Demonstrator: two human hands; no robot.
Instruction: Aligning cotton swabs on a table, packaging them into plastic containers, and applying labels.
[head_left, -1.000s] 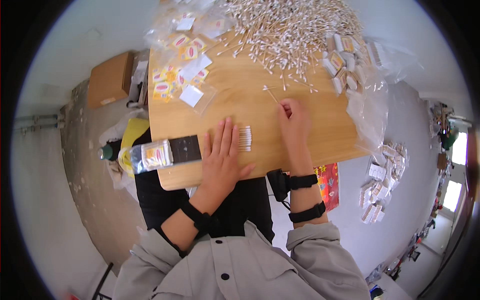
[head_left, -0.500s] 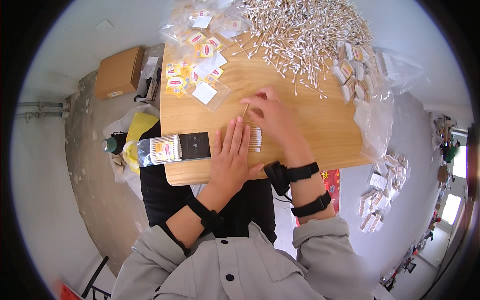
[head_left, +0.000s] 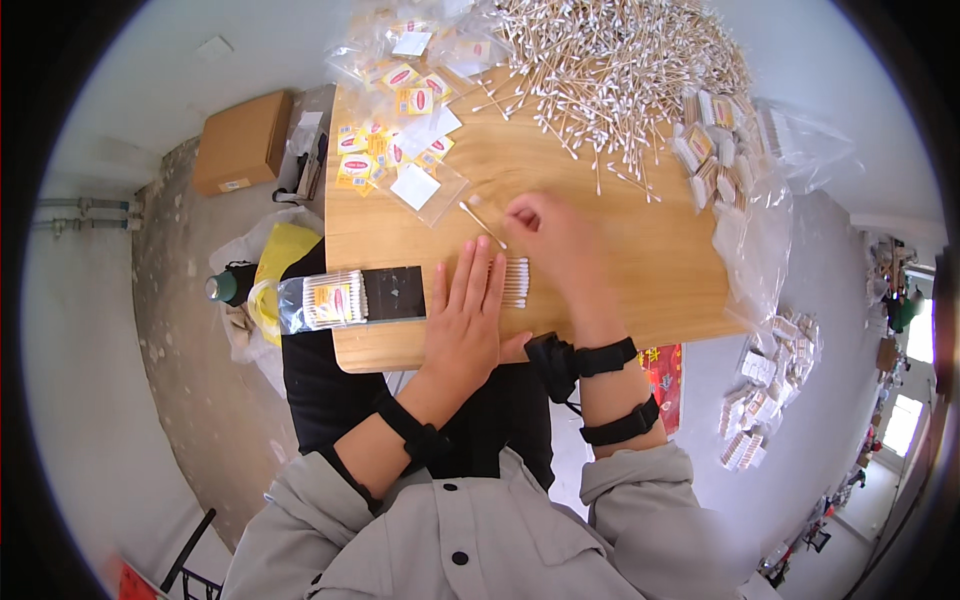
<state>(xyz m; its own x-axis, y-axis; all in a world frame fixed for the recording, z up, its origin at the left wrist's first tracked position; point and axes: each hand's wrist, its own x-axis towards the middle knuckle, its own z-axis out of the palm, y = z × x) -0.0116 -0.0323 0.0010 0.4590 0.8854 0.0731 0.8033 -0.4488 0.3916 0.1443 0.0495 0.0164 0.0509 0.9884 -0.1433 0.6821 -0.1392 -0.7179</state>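
Note:
My left hand [head_left: 465, 310] lies flat on the wooden table, fingers stretched out, over a row of cotton swabs [head_left: 516, 282]; their white tips show to the right of its fingers. Just beyond its fingertips, a single cotton swab [head_left: 484, 224] lies slanted. My right hand [head_left: 548, 232] is just above and right of the left fingertips, with its fingers curled together and blurred. A pale smear sits beside those fingertips; what they hold cannot be made out. Left of my left hand, a clear bag of cotton swabs [head_left: 336, 299] with a yellow label lies by a dark strip [head_left: 396, 292].
A large heap of loose cotton swabs [head_left: 620, 70] covers the far right of the table [head_left: 640, 290]. Packed swab bundles [head_left: 715, 150] sit at its right edge. Yellow labels [head_left: 355, 168] and clear bags lie at far left. A cardboard box [head_left: 242, 142] stands on the floor.
My right hand has drawn back slightly to the right, away from the left fingertips. The single swab near them now slants the other way. My left hand stays flat over the row.

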